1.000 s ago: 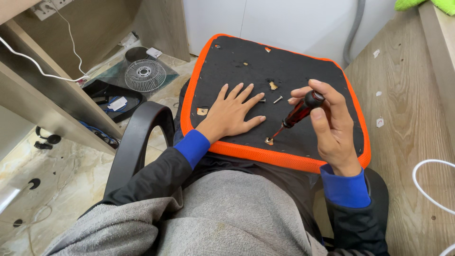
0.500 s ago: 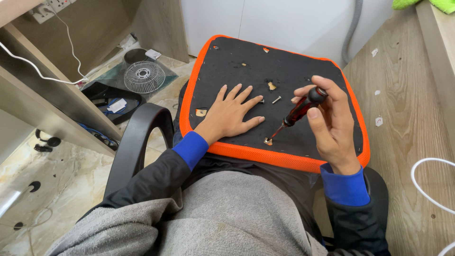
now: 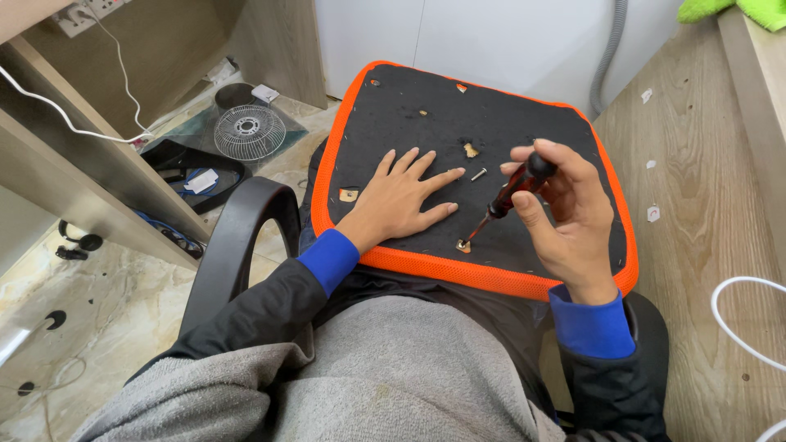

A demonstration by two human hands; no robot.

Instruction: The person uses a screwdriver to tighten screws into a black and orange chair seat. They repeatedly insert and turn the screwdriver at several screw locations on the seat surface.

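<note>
1. A black seat panel (image 3: pixel 426 123) with an orange rim lies across the person's lap; a black armrest (image 3: pixel 233 237) curves at its left, and a round fan grille (image 3: pixel 248 131) lies on the floor beyond.
2. One loose screw (image 3: pixel 478 173) lies on the panel, just past the fingertips of the left hand (image 3: pixel 401 196) (fingers spread, pressed flat, grasping nothing).
3. The right hand (image 3: pixel 565 209) is clenched around one red-and-black screwdriver (image 3: pixel 508 196), its tip in a screw (image 3: pixel 463 244) near the front rim.
</note>
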